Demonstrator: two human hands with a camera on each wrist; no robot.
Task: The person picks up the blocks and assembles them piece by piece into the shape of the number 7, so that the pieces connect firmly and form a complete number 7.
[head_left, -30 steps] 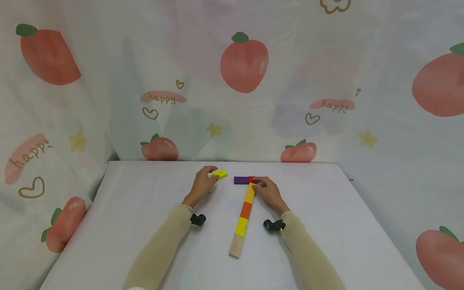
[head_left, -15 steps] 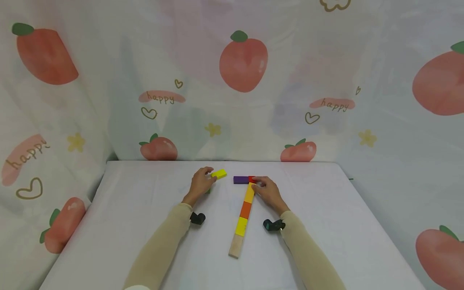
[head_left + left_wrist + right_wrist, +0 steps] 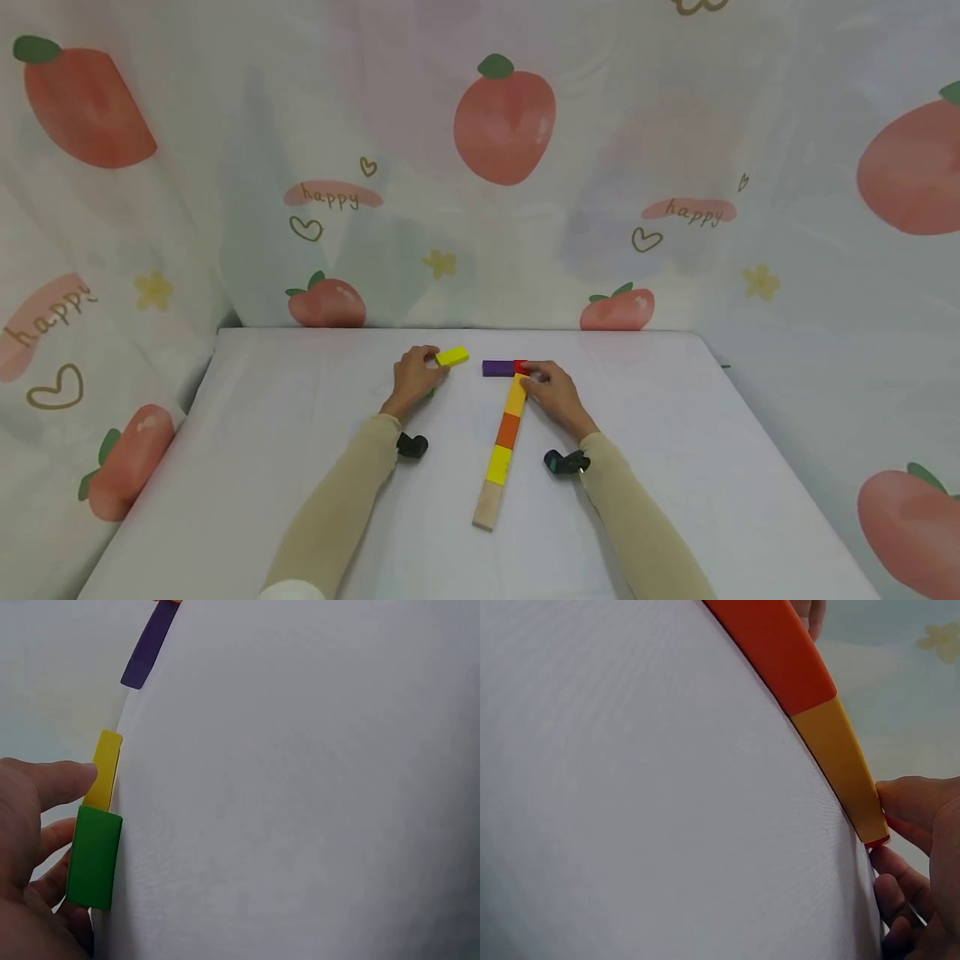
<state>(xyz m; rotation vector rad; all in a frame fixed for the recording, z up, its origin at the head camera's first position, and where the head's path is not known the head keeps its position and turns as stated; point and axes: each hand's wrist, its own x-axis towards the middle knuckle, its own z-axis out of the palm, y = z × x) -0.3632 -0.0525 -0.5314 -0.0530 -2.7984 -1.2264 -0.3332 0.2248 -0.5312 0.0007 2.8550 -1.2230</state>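
Note:
At the far left of the building blocks, my left hand pinches the near end of a bright yellow block between thumb and fingers. A green block stands by the curled fingers under that hand, mostly hidden in the head view. My right hand pinches a red block at the far end of a row, its thumb beside the amber block. The red block is largely covered by fingers. A purple block lies against its left side.
From the amber block the row runs toward me through an orange block, a second yellow block and a plain wood block. White cloth covers the table. A fruit-print curtain hangs behind it.
My left hand has shifted slightly left while keeping its fingertips at the yellow block. The right hand and the row hold their places; the head view has tilted slightly.

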